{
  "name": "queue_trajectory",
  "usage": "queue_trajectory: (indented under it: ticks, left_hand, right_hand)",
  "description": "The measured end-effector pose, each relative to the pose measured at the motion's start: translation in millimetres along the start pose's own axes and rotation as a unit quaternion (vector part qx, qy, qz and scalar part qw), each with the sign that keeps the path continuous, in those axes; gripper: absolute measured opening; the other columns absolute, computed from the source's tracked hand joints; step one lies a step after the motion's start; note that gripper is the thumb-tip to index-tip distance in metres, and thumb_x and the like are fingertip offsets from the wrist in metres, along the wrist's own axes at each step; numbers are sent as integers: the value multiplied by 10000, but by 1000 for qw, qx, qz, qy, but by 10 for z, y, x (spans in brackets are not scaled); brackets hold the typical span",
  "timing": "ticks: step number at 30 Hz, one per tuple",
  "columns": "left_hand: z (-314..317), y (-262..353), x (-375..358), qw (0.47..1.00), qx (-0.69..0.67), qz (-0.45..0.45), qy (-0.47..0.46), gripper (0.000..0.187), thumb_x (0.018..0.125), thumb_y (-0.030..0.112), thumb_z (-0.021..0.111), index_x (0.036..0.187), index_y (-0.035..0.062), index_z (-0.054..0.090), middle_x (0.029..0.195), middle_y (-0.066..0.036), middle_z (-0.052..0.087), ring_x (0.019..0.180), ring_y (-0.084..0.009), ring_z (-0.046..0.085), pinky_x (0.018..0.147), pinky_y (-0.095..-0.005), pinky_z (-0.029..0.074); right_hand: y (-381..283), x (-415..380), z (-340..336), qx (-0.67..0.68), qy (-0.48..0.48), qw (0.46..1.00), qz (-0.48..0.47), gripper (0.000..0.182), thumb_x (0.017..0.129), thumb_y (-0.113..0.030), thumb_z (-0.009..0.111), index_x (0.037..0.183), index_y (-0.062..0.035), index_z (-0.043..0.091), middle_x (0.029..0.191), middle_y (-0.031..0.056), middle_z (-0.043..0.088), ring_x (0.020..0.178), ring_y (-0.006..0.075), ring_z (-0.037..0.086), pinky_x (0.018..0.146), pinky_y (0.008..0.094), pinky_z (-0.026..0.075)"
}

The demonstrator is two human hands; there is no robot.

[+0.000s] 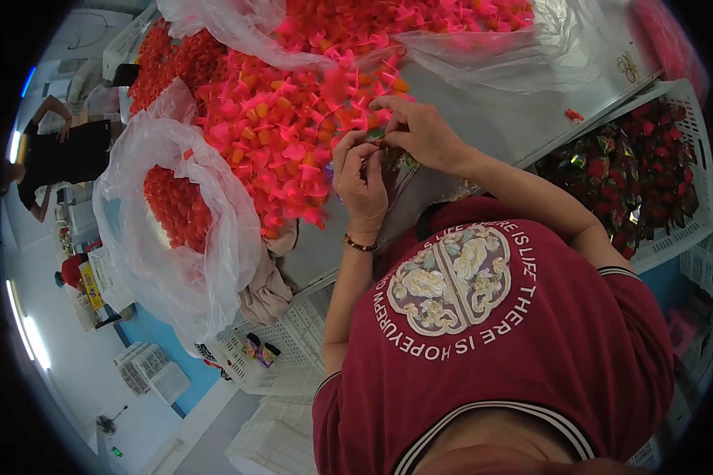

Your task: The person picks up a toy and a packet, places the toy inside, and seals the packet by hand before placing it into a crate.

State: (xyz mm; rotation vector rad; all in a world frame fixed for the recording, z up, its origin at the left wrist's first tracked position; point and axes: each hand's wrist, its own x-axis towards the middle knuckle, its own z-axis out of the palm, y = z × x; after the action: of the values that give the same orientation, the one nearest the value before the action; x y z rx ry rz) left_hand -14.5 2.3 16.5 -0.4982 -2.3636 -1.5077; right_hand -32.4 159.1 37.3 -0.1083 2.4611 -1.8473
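Observation:
My left hand, with a beaded bracelet on its wrist, is closed with fingers bent around a small shiny packet. My right hand pinches at the packet's upper end, its fingertips meeting those of the left. Green and dark patches show on the wrapper; most of it is hidden by the fingers. Right behind the hands lies a large heap of pink and orange-red plastic pieces, spread over the metal table.
A clear plastic bag of red pieces stands left of the heap. At right, a white crate holds dark shiny packets. Rubber bands lie on the table. Another crate sits below the table's left edge. A person in black stands far left.

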Motion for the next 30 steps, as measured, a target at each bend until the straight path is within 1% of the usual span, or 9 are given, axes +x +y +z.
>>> queue_trajectory:
  ticks: [3, 6, 8, 11, 15, 17, 20, 23, 30]
  left_hand:
    - [-11, -7, 45, 999, -27, -4, 25, 62, 811, -26, 623, 870, -19, 606, 1078, -138, 586, 928, -259, 593, 779, -326, 480]
    - [-7, 77, 85, 998, -26, -35, 44, 46, 827, -18, 620, 870, -18, 605, 1081, -132, 582, 920, -233, 587, 776, -320, 478]
    - [9, 93, 98, 996, -49, -49, 62, 34, 848, -14, 613, 875, -26, 596, 1114, -102, 566, 936, -161, 553, 796, -272, 456]
    - [24, 91, 97, 994, -59, -64, 67, 58, 835, -8, 628, 884, -15, 597, 1080, -126, 576, 925, -210, 575, 801, -306, 469]
    - [-97, 103, 163, 993, -80, -67, 54, 105, 902, 69, 590, 968, -12, 600, 1086, -109, 584, 961, -182, 561, 834, -298, 455]
    - [-181, 144, 220, 948, -253, -192, -12, 225, 966, 177, 529, 1067, -13, 593, 1098, -82, 588, 999, -147, 538, 870, -287, 437]
    - [-233, 77, 250, 909, -308, -265, -88, 324, 1017, 254, 426, 1121, -20, 565, 1109, -62, 600, 942, -106, 570, 834, -252, 458]
    - [-263, 13, 255, 878, -341, -307, -139, 279, 1002, 226, 466, 1094, -15, 570, 1037, -47, 623, 928, -91, 583, 825, -246, 470]
    - [-156, 156, 251, 890, -365, -260, -81, 161, 963, 169, 556, 1004, 23, 608, 859, 43, 593, 765, -20, 500, 680, -180, 411]
  right_hand:
    - [49, -25, 46, -50, 4, 996, -72, 481, 784, 2, 585, 1256, -47, 509, 748, 126, 658, 660, 227, 635, 639, 330, 494]
    - [20, -4, -12, -28, -33, 998, -50, 503, 788, -2, 569, 1283, -44, 490, 756, 137, 668, 678, 229, 647, 642, 331, 493]
    - [-29, -1, -16, -27, -44, 997, -57, 502, 780, 0, 567, 1273, -40, 486, 751, 142, 652, 692, 248, 640, 658, 350, 488]
    - [-55, 2, -20, -23, -59, 995, -81, 519, 765, 20, 551, 1274, -41, 473, 782, 146, 640, 723, 269, 630, 674, 368, 484]
    - [-177, 11, -132, -21, -82, 993, -87, 570, 742, 57, 525, 1298, -54, 466, 828, 108, 637, 736, 245, 626, 675, 348, 490]
    - [-213, 18, -161, -3, -87, 992, -96, 617, 742, 65, 543, 1336, -78, 453, 802, 82, 618, 737, 202, 616, 697, 329, 493]
    - [-216, 46, -184, 12, -97, 986, -132, 667, 741, 72, 563, 1373, -106, 444, 780, 54, 599, 757, 157, 604, 725, 309, 495]
    - [-328, 35, -265, 7, -104, 984, -147, 676, 736, 71, 565, 1375, -113, 445, 794, 49, 603, 783, 161, 598, 737, 307, 495]
    - [-318, 68, -407, -19, -120, 981, -150, 669, 725, 59, 571, 1368, -85, 456, 875, 52, 621, 792, 184, 593, 813, 319, 485]
